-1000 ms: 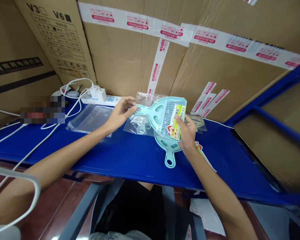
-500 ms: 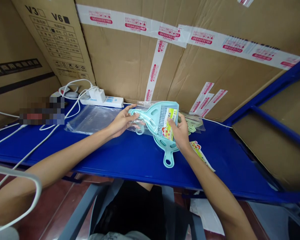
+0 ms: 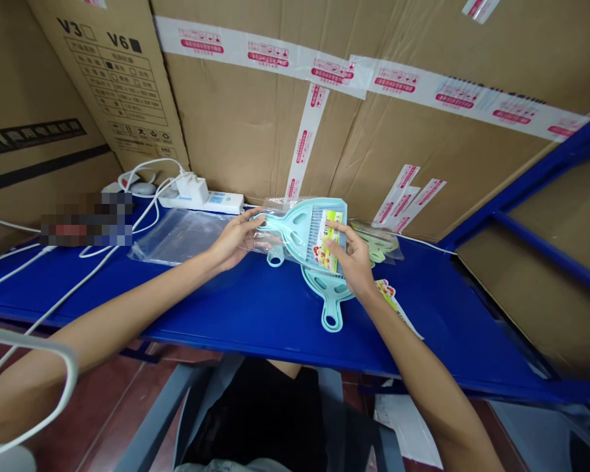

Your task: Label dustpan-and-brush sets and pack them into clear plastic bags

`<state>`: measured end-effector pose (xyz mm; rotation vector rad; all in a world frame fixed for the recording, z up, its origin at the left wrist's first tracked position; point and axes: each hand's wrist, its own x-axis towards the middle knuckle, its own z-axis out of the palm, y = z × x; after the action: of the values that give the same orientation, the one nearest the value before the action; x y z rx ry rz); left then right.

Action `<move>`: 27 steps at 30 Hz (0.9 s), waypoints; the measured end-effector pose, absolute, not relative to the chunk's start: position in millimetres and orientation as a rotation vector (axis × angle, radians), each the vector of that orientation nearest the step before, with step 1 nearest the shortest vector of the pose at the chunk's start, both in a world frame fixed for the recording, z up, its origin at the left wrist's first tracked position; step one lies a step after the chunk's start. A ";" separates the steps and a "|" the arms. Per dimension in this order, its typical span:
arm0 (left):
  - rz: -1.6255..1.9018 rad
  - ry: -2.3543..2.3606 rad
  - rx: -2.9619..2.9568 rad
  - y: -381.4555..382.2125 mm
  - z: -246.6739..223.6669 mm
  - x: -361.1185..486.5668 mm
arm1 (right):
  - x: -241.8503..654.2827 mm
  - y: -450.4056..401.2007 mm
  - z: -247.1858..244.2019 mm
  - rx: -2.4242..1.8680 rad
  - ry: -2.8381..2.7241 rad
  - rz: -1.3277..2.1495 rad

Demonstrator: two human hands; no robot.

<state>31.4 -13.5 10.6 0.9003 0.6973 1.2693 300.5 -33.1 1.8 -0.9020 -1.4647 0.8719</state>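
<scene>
A mint-green dustpan, with a small brush nested in it and clear plastic film around it, is tilted toward me above the table. My left hand grips the handle end, fingers and thumb closed around it through the film. At the wide end, my right hand has its thumb and forefinger on the front of a yellow-green printed label card, over the bristles. Under the right hand lies a second mint dustpan, its handle pointing toward me. Beside the right wrist rests a loose label card.
A flat clear plastic bag lies left of my left hand. Behind it are a white power strip and cables. Pale green items in clear film sit on the right. Large cardboard boxes wall the back of the blue table.
My right hand's fingers have shifted from the wide edge of the dustpan onto the front of the label card. The dustpan has moved slightly left; my left hand still grips its handle.
</scene>
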 end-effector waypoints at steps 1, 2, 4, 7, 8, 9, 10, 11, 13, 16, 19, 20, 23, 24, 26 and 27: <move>1.261 0.679 0.912 -12.6 9.8 30.4 | 300.3 -33.3 2.1 -0.895 -1.468 0.896; 1.251 0.660 0.923 -11.6 8.8 29.4 | 300.0 -33.5 2.3 -0.892 -1.466 0.912; 1.237 0.635 0.932 -9.6 6.5 27.6 | 298.8 -34.1 3.1 -0.883 -1.460 0.925; 1.244 0.634 0.916 -7.6 3.7 26.2 | 296.0 -36.1 5.7 -0.852 -1.399 0.971; 1.249 0.634 0.913 -7.3 3.1 26.1 | 295.2 -36.7 6.6 -0.840 -1.359 0.998; 1.251 0.633 0.914 -7.2 2.8 26.0 | 294.6 -37.0 7.4 -0.831 -1.314 1.020; 1.252 0.631 0.914 -7.3 2.7 26.1 | 294.4 -36.7 7.7 -0.825 -1.268 1.036; 1.252 0.630 0.915 -7.5 2.7 26.3 | 294.5 -36.0 7.7 -0.824 -1.229 1.043; 1.247 0.628 0.920 -8.2 3.0 26.6 | 295.7 -33.2 6.7 -0.836 -1.171 1.029; 1.225 0.633 0.939 -9.3 3.5 27.4 | 298.3 -28.8 5.0 -0.868 -1.114 1.004; 1.210 0.653 0.954 -10.2 4.1 28.2 | 300.3 -28.0 5.1 -0.876 -1.099 0.995; 1.209 0.656 0.956 -10.4 4.4 28.3 | 300.8 -28.5 5.5 -0.875 -1.108 0.984; 1.213 0.647 0.973 -10.0 5.2 27.9 | 302.8 -30.1 6.4 -0.877 -1.156 0.892; 1.214 0.648 0.979 -9.8 5.5 27.6 | 303.4 -30.5 6.5 -0.881 -1.169 0.857; 1.208 0.662 0.987 -9.4 6.1 26.9 | 304.4 -31.0 6.6 -0.891 -1.180 0.809; 1.204 0.670 0.990 -9.2 6.3 26.6 | 304.6 -31.1 6.7 -0.896 -1.180 0.799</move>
<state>26.6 -9.2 6.3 0.9904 0.6703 1.2037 304.6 -31.1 6.7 -0.8956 -1.1803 0.7989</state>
